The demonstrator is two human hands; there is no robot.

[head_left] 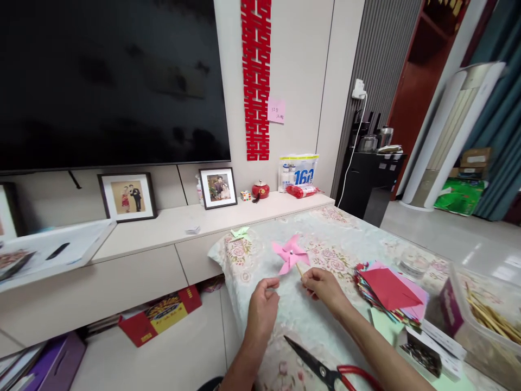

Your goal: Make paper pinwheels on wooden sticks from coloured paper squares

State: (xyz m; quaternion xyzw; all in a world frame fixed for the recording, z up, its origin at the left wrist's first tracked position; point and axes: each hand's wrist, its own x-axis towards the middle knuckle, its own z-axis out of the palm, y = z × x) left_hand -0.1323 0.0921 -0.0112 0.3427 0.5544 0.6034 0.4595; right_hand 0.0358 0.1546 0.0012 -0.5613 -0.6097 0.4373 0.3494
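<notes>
A pink paper pinwheel [290, 253] stands up over the flowered tablecloth [325, 326] on a thin wooden stick. My right hand [323, 288] pinches that stick just below the wheel. My left hand [264, 307] hovers a little to the left of the pinwheel, fingers curled with thumb and forefinger pressed together; I cannot make out anything in them. The two hands are close but apart.
Red-handled scissors [325, 369] lie open near the front edge. A stack of coloured paper squares [391, 293] sits to the right, beside a clear box of wooden sticks [488, 320] and a box of pins [423, 355]. A small green paper piece [239, 232] lies at the table's far corner.
</notes>
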